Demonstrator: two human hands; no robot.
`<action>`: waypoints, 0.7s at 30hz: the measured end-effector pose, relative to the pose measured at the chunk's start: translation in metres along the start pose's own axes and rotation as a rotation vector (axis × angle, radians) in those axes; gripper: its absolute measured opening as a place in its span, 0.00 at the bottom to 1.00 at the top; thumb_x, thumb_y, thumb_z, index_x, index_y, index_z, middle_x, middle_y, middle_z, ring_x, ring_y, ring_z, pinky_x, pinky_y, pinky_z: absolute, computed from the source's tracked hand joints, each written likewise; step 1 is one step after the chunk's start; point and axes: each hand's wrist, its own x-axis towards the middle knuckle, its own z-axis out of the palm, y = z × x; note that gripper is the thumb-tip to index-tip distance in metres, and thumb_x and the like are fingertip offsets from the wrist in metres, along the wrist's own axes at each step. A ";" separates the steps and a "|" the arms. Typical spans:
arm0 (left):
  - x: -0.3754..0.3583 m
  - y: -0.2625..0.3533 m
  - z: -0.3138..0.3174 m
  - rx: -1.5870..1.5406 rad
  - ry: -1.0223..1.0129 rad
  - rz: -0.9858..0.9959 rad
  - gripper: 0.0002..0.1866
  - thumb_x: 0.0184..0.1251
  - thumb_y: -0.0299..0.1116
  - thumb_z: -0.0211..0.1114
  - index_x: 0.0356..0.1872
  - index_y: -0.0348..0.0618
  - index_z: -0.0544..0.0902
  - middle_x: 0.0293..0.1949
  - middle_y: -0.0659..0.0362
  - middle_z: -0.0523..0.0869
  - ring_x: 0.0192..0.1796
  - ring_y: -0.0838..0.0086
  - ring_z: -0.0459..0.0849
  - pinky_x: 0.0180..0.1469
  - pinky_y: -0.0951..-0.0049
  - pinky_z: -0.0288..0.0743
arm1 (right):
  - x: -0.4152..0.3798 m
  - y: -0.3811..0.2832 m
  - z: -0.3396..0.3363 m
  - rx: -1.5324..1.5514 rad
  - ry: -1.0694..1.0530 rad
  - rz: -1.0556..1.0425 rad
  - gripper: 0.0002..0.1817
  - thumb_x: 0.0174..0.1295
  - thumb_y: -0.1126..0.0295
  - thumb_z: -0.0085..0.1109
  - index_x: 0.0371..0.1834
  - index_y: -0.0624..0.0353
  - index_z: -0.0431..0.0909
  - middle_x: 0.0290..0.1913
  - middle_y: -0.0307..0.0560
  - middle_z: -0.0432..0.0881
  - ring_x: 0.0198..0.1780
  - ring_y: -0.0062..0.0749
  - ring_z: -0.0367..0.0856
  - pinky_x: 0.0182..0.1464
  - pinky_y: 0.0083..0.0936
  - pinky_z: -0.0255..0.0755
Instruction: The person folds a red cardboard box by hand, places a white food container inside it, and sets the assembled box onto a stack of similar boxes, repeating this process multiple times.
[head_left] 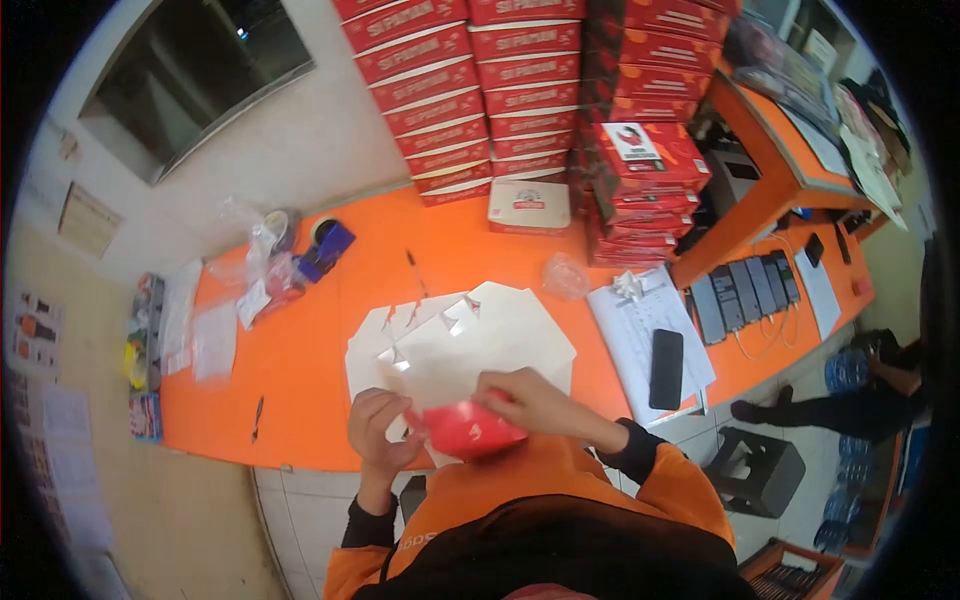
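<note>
Between my hands, close to my body at the table's front edge, is a red packet (472, 430) with a small white mark on it. The fingers of my left hand (385, 428) pinch its left end. My right hand (528, 403) grips its upper right edge. Just beyond the hands, a flat cream cardboard sheet (480, 345) with cut corners and slots lies on the orange table (300, 410). Part of the sheet's near edge is hidden by my hands and the packet.
Stacked red boxes (430, 95) stand at the back, beside a cream box (529, 206). A blue tape dispenser (325, 250) and plastic bags (265, 265) lie back left. To the right are papers (625, 320), a black phone (666, 370) and several more phones (745, 290). A person's leg (830, 408) shows far right.
</note>
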 end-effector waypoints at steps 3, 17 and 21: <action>-0.009 0.010 0.008 -0.040 0.112 -0.261 0.08 0.60 0.27 0.61 0.39 0.36 0.79 0.30 0.58 0.72 0.30 0.73 0.70 0.33 0.74 0.67 | -0.002 -0.011 -0.008 0.130 0.109 0.026 0.07 0.64 0.69 0.51 0.35 0.63 0.74 0.24 0.52 0.74 0.25 0.34 0.72 0.31 0.26 0.67; 0.014 0.012 0.018 -0.173 -0.347 -0.422 0.09 0.50 0.22 0.69 0.35 0.41 0.83 0.20 0.58 0.72 0.18 0.76 0.68 0.21 0.76 0.61 | 0.014 0.006 -0.001 -0.293 0.186 -0.124 0.06 0.53 0.69 0.57 0.24 0.59 0.75 0.15 0.51 0.71 0.17 0.44 0.72 0.21 0.32 0.65; -0.009 -0.002 0.052 -0.428 -0.126 -0.610 0.12 0.56 0.24 0.66 0.42 0.41 0.80 0.22 0.57 0.75 0.21 0.74 0.77 0.23 0.74 0.66 | 0.012 0.025 0.020 -0.458 0.141 -0.194 0.08 0.57 0.66 0.59 0.30 0.59 0.75 0.20 0.51 0.74 0.21 0.43 0.73 0.26 0.30 0.67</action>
